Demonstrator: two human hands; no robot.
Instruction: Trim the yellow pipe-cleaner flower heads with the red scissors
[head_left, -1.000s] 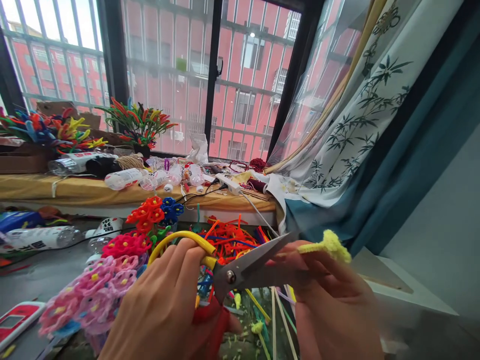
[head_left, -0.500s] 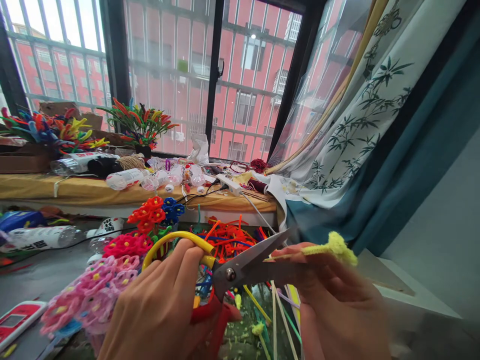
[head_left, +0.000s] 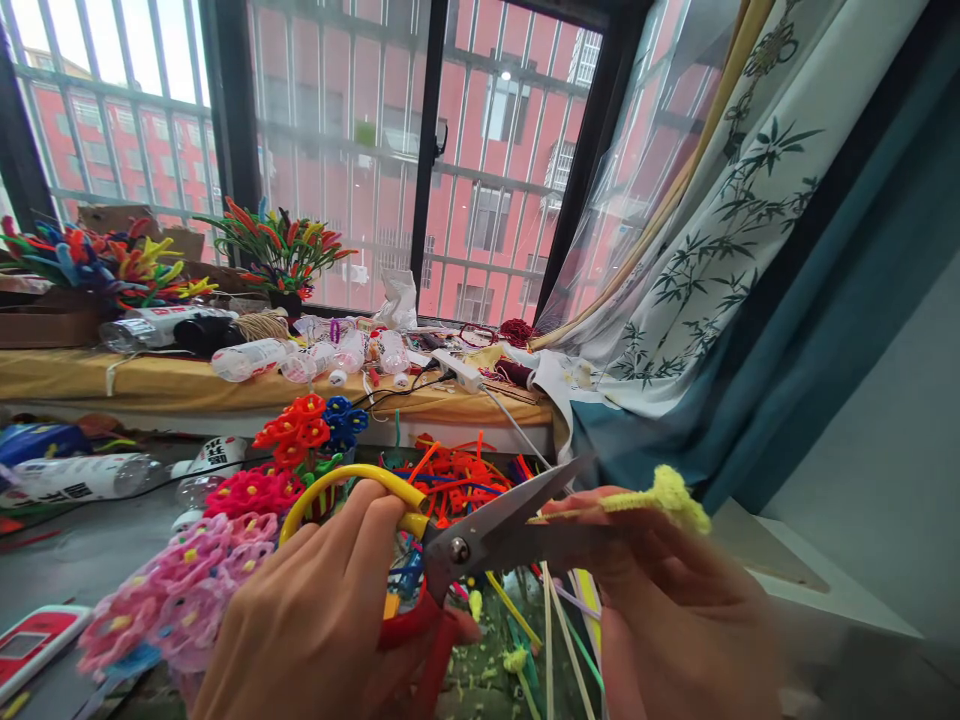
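My left hand point(head_left: 322, 600) is wrapped round the handles of a pair of scissors point(head_left: 459, 550), one loop yellow and the other red. The blades are spread apart and point right, toward my other hand. Between its fingers, my right hand point(head_left: 667, 600) pinches a yellow-green pipe cleaner point(head_left: 634, 500) with a fuzzy bunched end point(head_left: 679, 497) on the right. The stem's thin left end lies between the scissor blades. Below the hands, a small yellow-green fuzzy piece point(head_left: 516, 660) rests among loose stems on the table. Part of the lower blade is hidden behind or against my right fingers.
Pink pipe-cleaner flowers point(head_left: 195, 570) and red ones point(head_left: 300, 428) stand left of my left hand. Behind the scissors lies a pile of orange-red pipe cleaners point(head_left: 457, 475). Plastic bottles point(head_left: 82, 477) and a red-and-white device point(head_left: 37, 645) are at left. A cluttered window ledge point(head_left: 150, 375) runs behind.
Almost nothing differs. Both hands, the scissors and the pipe cleaner have shifted very slightly left; the blades stay spread.
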